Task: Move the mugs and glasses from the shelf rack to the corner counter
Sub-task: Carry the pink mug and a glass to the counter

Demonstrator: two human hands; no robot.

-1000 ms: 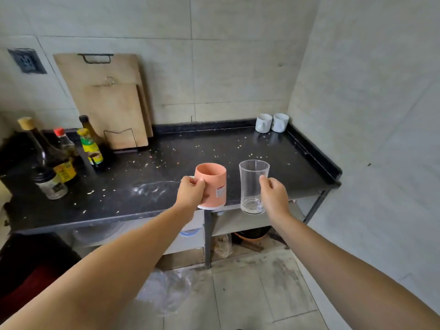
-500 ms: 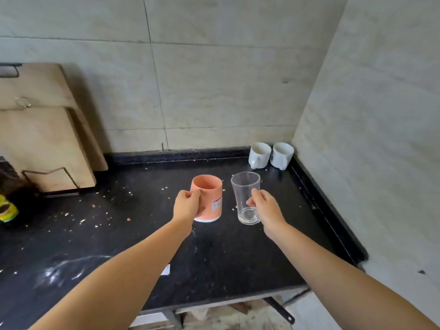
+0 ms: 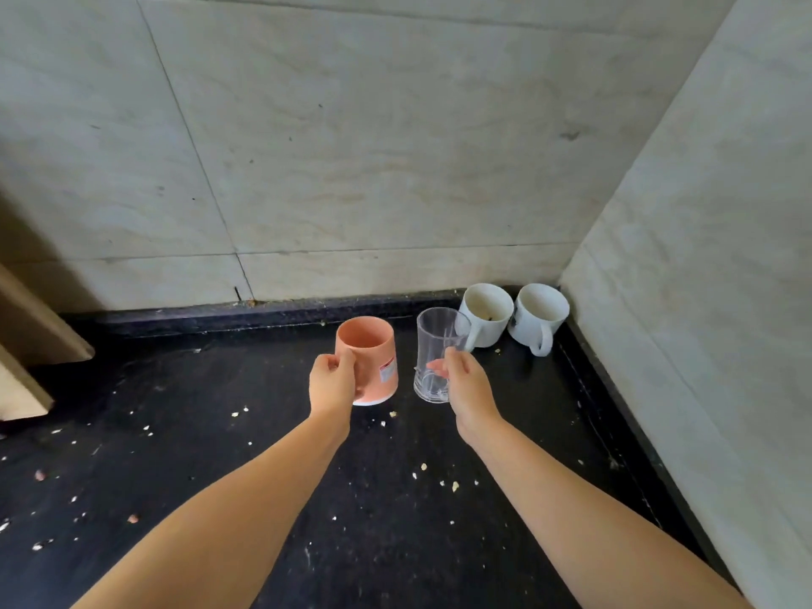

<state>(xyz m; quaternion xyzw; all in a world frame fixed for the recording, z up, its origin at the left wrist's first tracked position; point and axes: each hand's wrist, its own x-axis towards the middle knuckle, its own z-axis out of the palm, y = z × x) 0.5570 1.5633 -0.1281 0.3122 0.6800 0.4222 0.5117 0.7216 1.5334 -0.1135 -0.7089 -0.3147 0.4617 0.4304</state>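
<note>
Both arms have pushed forward over the last second: the pink mug (image 3: 371, 358) and clear glass (image 3: 437, 351) were out past the counter's front edge, now they sit mid-frame over the back of the black counter (image 3: 263, 498), close to the corner. The bottles and most of the cutting boards (image 3: 30, 345) have dropped out of view at the left edge.

Left hand (image 3: 331, 380) is wrapped round the mug's handle side. Right hand (image 3: 465, 389) pinches the glass low down, thumb in front. Both look a touch above the surface; I can't tell for sure.

Two white mugs (image 3: 512, 316) already stand in the corner, upper right of centre, the glass just in front of the nearer one.

My read: carry nearly done, set-down is next.

Writing: the mug has a small white-and-red sticker, too small to read. No other labels visible.
</note>
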